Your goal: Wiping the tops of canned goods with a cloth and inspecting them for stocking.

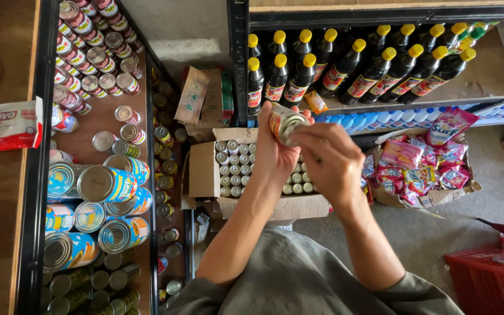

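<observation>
My left hand [273,153] grips a small tin can [285,123], lifted above the open cardboard box [204,169] of cans on the floor. My right hand [329,160] pinches its rim, fingers curled. Dark bottles [345,67] line the shelf ahead.

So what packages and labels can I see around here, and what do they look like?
Small can: held in the left hand, silver lid, red-yellow label; right hand touches it.
Cardboard box: below the hands, brown, open, full of small silver-topped cans.
Dark bottles: upper shelf, yellow caps, red labels.
Pink sachets: right, in an open carton.
Large cans: left shelf, on their sides, blue-yellow labels.
</observation>
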